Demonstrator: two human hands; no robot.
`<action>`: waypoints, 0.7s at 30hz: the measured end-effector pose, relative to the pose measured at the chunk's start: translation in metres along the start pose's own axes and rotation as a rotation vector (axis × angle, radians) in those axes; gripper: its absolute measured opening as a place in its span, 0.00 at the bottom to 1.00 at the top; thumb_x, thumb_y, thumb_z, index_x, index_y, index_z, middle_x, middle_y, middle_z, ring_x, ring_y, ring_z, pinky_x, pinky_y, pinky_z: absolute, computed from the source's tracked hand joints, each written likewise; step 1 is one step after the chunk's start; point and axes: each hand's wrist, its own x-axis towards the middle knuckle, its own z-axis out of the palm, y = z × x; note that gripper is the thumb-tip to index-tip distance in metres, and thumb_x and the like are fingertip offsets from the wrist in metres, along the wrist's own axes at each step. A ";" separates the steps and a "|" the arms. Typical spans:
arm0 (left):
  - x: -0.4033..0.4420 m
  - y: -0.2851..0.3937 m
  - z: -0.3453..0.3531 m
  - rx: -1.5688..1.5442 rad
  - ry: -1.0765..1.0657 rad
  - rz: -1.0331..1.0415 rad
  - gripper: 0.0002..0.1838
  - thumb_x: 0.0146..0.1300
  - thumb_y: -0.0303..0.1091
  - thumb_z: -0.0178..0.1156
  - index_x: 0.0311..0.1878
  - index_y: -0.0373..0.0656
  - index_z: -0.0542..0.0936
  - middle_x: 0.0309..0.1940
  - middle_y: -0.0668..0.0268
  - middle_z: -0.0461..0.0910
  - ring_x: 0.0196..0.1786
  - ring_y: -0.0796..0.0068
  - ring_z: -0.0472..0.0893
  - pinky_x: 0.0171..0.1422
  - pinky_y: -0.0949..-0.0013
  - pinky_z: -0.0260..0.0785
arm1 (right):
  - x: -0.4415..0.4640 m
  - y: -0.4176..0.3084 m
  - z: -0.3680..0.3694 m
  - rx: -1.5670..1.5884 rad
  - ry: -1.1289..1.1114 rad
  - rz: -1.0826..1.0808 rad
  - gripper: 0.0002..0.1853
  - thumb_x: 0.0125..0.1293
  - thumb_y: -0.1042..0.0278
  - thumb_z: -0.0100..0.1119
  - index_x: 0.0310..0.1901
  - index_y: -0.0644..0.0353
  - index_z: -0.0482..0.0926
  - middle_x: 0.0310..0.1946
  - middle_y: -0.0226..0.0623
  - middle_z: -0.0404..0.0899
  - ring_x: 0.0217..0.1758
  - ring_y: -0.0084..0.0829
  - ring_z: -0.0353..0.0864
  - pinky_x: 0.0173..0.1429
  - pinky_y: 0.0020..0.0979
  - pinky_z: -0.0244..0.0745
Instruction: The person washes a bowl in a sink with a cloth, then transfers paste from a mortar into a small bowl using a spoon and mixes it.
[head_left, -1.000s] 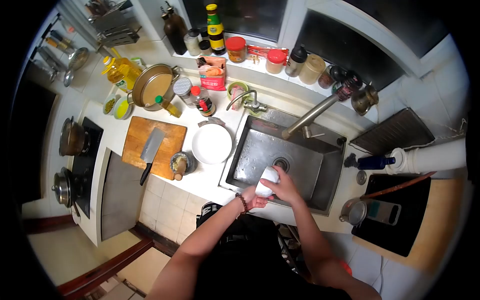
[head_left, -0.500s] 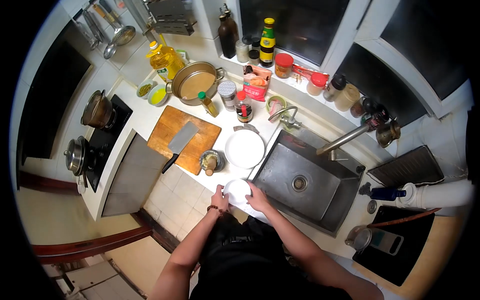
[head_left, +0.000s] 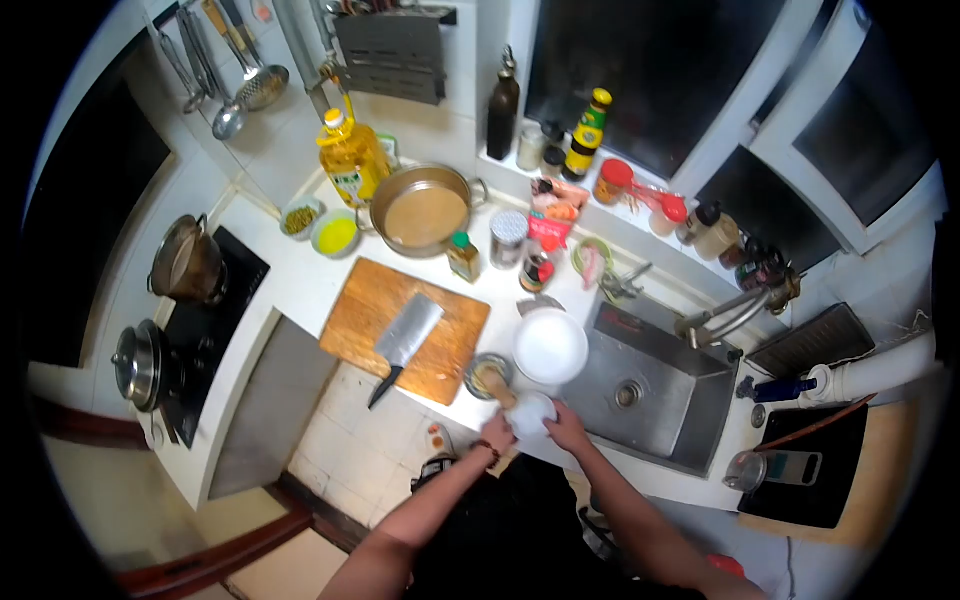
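Note:
Between my two hands is a small white bowl (head_left: 532, 416), held low at the counter's front edge. My left hand (head_left: 498, 433) is closed on its left rim, and my right hand (head_left: 568, 428) grips the right side. Just beyond the left hand stands a mortar (head_left: 478, 371) with a wooden pestle (head_left: 494, 385) leaning out of it toward me. A larger white dish (head_left: 550, 346) sits behind the small bowl, beside the sink. To the left, a cleaver (head_left: 409, 331) lies across a wooden cutting board (head_left: 345, 310), its black handle overhanging the front edge.
The steel sink (head_left: 655, 420) is on the right. Behind the board stand a wide pot (head_left: 425, 210), an oil jug (head_left: 352, 165), two small bowls and several seasoning bottles. A stove (head_left: 215, 310) with pots is at left; a phone (head_left: 795, 467) lies at right.
The camera view has turned left, so the counter appears further right. Both hands keep hold of the small bowl, which is now nearer the mortar. A foot shows on the floor.

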 end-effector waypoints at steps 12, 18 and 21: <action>-0.031 0.000 -0.226 -0.578 -0.803 0.128 0.23 0.77 0.44 0.60 0.69 0.45 0.76 0.54 0.63 0.84 0.51 0.74 0.86 0.53 0.68 0.79 | -0.046 -0.057 -0.061 0.317 0.498 0.144 0.14 0.74 0.73 0.60 0.58 0.66 0.81 0.39 0.38 0.87 0.35 0.30 0.89 0.36 0.30 0.85; 0.030 0.061 -0.486 -0.195 0.131 0.411 0.15 0.75 0.42 0.63 0.51 0.40 0.86 0.37 0.64 0.88 0.39 0.79 0.85 0.44 0.69 0.77 | -0.018 -0.254 -0.108 0.217 0.576 -0.323 0.12 0.75 0.73 0.60 0.55 0.69 0.83 0.41 0.39 0.89 0.38 0.26 0.88 0.46 0.29 0.84; 0.070 0.134 -0.597 0.038 0.422 0.640 0.13 0.72 0.39 0.65 0.49 0.40 0.86 0.36 0.61 0.88 0.35 0.74 0.84 0.41 0.67 0.76 | 0.003 -0.368 -0.076 0.210 0.443 -0.460 0.13 0.74 0.74 0.61 0.55 0.70 0.83 0.42 0.41 0.90 0.44 0.27 0.90 0.52 0.28 0.83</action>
